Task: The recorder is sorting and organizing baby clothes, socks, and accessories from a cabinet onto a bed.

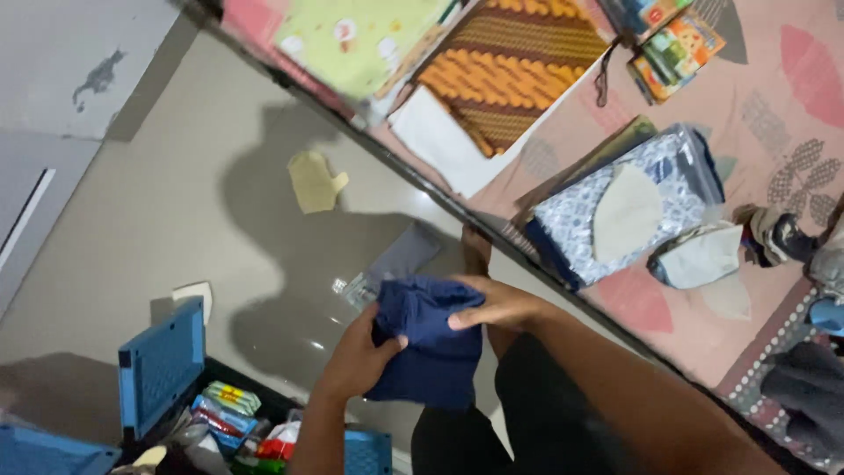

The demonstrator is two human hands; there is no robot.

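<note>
At far left we see an open blue crate (163,369) on the grey floor (176,220), packets (230,406) piled inside. Above the floor, just right of the crate, our left hand (360,352) grips a dark blue cloth (426,347), thumb and fingers clamped on its folded edge. Our right hand (497,308) lies flat along the cloth's top, fingers together and pressing it. Farther right, a pink patterned mat (774,114) carries a blue-and-white folded cloth (615,207) and an orange striped one (510,66).
</note>
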